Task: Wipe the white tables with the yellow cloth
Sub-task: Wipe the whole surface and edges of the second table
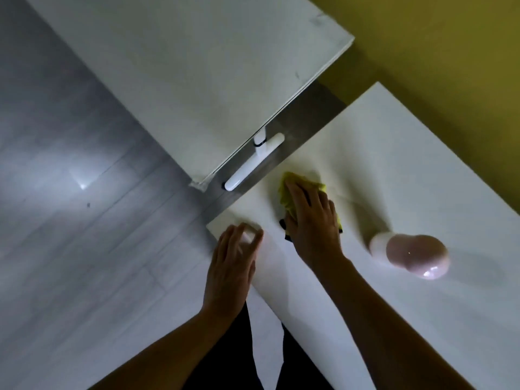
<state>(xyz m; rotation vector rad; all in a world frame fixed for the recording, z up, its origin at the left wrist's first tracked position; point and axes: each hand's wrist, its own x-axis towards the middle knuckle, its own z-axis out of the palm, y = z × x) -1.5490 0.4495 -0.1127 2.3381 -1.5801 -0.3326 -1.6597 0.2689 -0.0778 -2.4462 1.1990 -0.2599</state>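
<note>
The yellow cloth (287,192) lies on the near white table (394,178), close to its left edge. My right hand (312,220) lies flat on the cloth with straight fingers and covers most of it. My left hand (233,266) rests at the table's near-left corner with relaxed fingers and holds nothing. A second white table (183,66) stands farther away at the upper left.
A pink rounded object (410,256) stands on the near table to the right of my right hand. A white table foot (253,161) shows on the grey floor (70,192) in the gap between the tables. A yellow wall (450,66) runs behind.
</note>
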